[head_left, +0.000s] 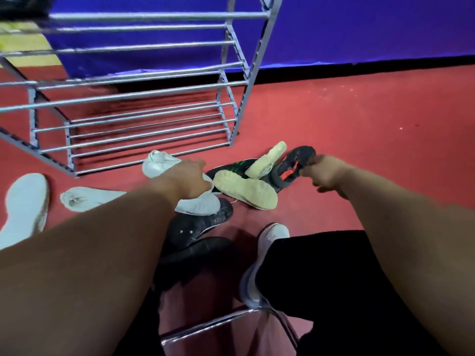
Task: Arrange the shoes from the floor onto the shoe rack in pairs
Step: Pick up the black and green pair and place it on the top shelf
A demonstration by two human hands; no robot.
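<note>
— What lay on the red floor, from the left?

— A sole-up white shoe (24,201); a second white shoe (84,197); both in front of the shoe rack (144,116); then the left hand (189,179) lay upon a third white shoe (156,164), but the blur hid whether it gripped; a black shoe (200,224) lay beneath.

— And between the hands?

— Two pale-soled shoes (244,188), heaped; beside them the right hand (325,170) pinched the orange-lined shoe (295,163).

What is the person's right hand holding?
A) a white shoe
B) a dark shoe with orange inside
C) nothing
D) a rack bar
B: the right hand pinches the dark shoe, orange showing inside; the white shoe is under the left hand.
</note>
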